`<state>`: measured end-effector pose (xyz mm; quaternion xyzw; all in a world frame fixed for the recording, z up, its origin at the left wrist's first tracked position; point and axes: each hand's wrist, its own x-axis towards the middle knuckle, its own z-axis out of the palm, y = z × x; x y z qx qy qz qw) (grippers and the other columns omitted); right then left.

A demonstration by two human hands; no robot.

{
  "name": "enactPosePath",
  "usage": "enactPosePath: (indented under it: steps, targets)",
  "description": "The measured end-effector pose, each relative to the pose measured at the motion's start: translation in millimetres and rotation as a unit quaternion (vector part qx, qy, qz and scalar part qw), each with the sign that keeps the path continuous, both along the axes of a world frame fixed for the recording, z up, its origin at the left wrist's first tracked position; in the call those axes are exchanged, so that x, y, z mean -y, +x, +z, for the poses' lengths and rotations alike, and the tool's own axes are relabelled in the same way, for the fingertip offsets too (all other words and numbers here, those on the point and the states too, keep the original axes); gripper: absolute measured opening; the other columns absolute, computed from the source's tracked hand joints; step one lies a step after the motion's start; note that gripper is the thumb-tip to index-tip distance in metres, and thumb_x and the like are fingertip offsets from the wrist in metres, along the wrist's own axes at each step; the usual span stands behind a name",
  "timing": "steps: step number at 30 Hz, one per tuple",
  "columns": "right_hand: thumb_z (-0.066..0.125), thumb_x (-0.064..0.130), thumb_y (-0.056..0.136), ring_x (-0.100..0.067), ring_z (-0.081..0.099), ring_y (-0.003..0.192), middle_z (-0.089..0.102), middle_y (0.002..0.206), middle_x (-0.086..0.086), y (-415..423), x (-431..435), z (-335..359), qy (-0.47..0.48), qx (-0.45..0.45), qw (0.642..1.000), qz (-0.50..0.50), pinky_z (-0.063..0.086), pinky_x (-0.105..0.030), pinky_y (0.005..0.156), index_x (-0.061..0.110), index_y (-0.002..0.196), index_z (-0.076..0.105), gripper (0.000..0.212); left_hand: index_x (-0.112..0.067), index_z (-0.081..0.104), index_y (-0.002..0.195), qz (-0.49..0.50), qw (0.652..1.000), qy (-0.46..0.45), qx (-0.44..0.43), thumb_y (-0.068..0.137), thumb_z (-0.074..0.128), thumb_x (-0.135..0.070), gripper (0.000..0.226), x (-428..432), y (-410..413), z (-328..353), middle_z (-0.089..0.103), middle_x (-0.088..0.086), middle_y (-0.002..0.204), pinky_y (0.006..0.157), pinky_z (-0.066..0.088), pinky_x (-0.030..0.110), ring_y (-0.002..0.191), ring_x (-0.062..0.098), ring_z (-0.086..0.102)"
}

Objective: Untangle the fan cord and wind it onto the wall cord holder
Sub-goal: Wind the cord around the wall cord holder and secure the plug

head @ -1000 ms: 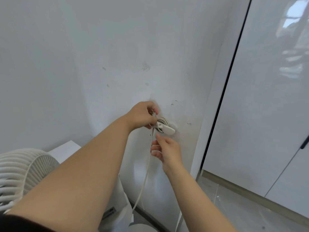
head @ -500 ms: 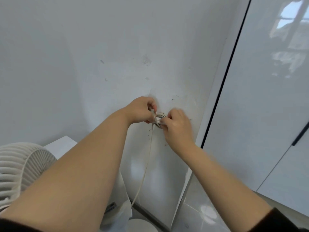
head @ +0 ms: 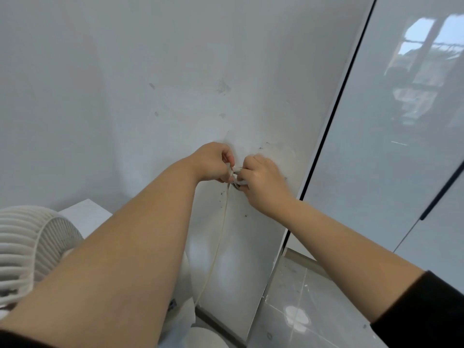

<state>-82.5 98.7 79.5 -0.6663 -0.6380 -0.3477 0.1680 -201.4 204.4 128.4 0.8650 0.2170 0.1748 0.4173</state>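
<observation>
Scuffed matte wall (head: 175,96), both hands (head: 213,162) (head: 263,179) pinched on thin cord (head: 221,227) at holder (head: 237,183).

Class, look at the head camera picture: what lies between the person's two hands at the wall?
In the head view, the cord holder with wound cord sits between the left hand and right hand.
</observation>
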Motion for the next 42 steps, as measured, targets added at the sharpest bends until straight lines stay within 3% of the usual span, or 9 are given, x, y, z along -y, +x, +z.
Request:
enactPosePath:
  steps: [10,15,20,26,30,34,37,42]
  targets:
    - [0.076,0.000,0.061,-0.025,0.044,0.053,0.046,0.059,-0.009,7.8,-3.1,13.0,-0.074,-0.002,0.996,0.052,0.027,-0.028,0.052,0.005,0.056,0.064,0.014,-0.017,0.054,0.075,0.005,0.998,0.054,-0.011,0.071,0.068,0.013,0.033,1.7,-3.5,-0.2,0.052,0.001,0.083,0.048,0.045,0.009,0.066,0.008,0.049]
    - [0.073,-0.004,0.062,-0.026,0.044,0.053,0.048,0.061,-0.010,12.2,-3.0,15.3,-0.082,0.004,0.992,0.097,0.027,-0.028,0.054,0.005,0.058,0.064,0.013,-0.019,0.054,0.074,-0.003,0.999,0.049,-0.012,0.070,0.069,0.012,0.035,1.9,-3.7,0.4,0.050,-0.003,0.079,0.044,0.041,0.003,0.066,0.006,0.048]
    - [0.070,0.000,0.068,-0.025,0.044,0.055,0.048,0.062,-0.009,15.9,-3.7,16.8,-0.088,0.033,0.988,0.122,0.031,-0.027,0.055,0.005,0.060,0.066,0.010,-0.009,0.057,0.088,-0.003,1.000,0.010,0.001,0.070,0.070,0.015,0.033,2.7,-5.0,1.3,0.048,0.000,0.081,0.043,0.043,0.005,0.065,0.007,0.049]
    - [0.081,0.013,0.060,-0.025,0.046,0.061,0.049,0.065,-0.009,13.7,-0.4,-1.5,0.002,0.020,0.997,0.077,0.028,-0.027,0.059,0.005,0.062,0.065,0.018,-0.010,0.056,0.079,-0.002,0.998,-0.052,0.024,0.070,0.066,0.022,0.035,0.3,-2.8,1.1,0.048,0.005,0.083,0.057,0.057,0.022,0.065,0.016,0.055]
    - [0.070,0.013,0.073,-0.021,0.036,0.068,0.047,0.066,-0.009,8.6,-0.2,-23.0,0.107,-0.011,0.993,0.055,0.024,-0.027,0.060,0.003,0.068,0.065,0.012,-0.009,0.059,0.088,0.001,1.000,-0.011,0.021,0.070,0.069,0.019,0.035,0.3,0.0,1.1,0.049,0.003,0.086,0.059,0.056,0.020,0.066,0.010,0.053]
    - [0.062,0.015,0.081,-0.023,0.040,0.063,0.048,0.064,-0.009,4.5,0.7,-32.0,0.165,-0.011,0.985,0.039,0.028,-0.028,0.055,0.003,0.071,0.067,0.017,-0.012,0.060,0.088,0.000,0.999,0.022,0.024,0.068,0.071,0.016,0.035,0.5,1.4,1.5,0.052,0.003,0.089,0.064,0.052,0.019,0.074,0.013,0.052]
    - [0.062,0.015,0.081,-0.024,0.043,0.061,0.048,0.065,-0.009,2.5,-0.2,-35.3,0.187,-0.013,0.982,0.021,0.033,-0.031,0.053,0.002,0.069,0.066,0.017,-0.012,0.061,0.088,-0.002,0.999,0.024,0.024,0.068,0.071,0.015,0.035,0.2,2.1,1.5,0.052,-0.001,0.086,0.058,0.049,0.014,0.075,0.011,0.052]
    - [0.066,0.012,0.076,-0.025,0.044,0.062,0.050,0.067,-0.009,-1.3,-5.2,-44.3,0.216,-0.029,0.976,-0.021,0.029,-0.031,0.058,0.005,0.065,0.063,0.014,-0.014,0.060,0.077,-0.002,1.000,0.018,0.023,0.067,0.069,0.019,0.035,-0.5,1.5,1.2,0.052,0.000,0.081,0.047,0.046,0.006,0.073,0.009,0.051]
